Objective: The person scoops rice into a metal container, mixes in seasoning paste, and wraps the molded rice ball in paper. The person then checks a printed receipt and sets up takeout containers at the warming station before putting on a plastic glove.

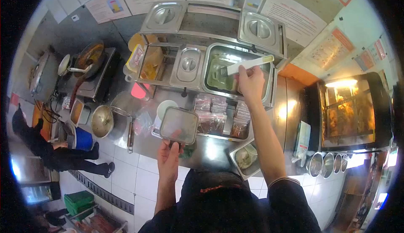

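Note:
My left hand pinches the near edge of a square translucent lid, held above the steel counter. Behind the lid is a round pale dish. My right hand is closed on the white handle of a utensil, over a large steel pan. Inside that pan is a translucent container with green contents; the utensil's far end is beside it. Below the pan, a steel tray holds several small packets.
A steel pan with food sits at the counter's near edge. Left are a metal bowl, a stove with a wok and a person in dark clothes. A lit glass-fronted oven stands right.

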`<state>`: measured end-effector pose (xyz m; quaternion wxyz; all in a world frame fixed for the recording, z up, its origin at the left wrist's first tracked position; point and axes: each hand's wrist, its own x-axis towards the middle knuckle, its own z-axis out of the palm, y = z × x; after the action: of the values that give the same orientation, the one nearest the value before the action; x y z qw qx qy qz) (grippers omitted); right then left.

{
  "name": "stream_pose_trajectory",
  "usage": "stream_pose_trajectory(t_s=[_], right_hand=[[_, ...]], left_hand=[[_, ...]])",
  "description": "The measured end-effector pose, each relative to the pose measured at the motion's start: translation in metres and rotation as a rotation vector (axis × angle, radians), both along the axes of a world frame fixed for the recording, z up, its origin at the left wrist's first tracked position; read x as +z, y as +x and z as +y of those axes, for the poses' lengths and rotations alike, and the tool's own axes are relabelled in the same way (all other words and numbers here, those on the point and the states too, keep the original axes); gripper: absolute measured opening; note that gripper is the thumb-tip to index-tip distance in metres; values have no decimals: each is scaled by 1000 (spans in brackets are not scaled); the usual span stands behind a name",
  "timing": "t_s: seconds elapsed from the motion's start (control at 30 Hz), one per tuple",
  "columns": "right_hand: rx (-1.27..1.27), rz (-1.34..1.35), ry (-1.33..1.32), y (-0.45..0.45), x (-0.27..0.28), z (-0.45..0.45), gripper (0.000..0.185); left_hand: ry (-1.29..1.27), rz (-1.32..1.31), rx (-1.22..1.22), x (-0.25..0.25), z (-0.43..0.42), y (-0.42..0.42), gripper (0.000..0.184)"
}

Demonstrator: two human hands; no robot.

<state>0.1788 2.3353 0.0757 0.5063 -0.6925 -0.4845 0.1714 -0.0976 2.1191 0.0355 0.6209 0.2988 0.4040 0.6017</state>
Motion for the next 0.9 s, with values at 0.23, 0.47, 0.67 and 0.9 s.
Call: stream_pose_trajectory(t_s=[0.23,0.47,0.67,0.9], right_hand=[[30,755,122,29,13,-39,23],[-31,229,139,58,18,-226,17],[199,-565,13,52,-73,-346,15],[135,-551,10,53,-102,-360,15]], left_hand=[[24,-24,-38,1,15,8,23],[69,36,-127,0,29,17,39],[-1,20,-208,-6,40,40,38],[50,21,-247,6,48,58,21]])
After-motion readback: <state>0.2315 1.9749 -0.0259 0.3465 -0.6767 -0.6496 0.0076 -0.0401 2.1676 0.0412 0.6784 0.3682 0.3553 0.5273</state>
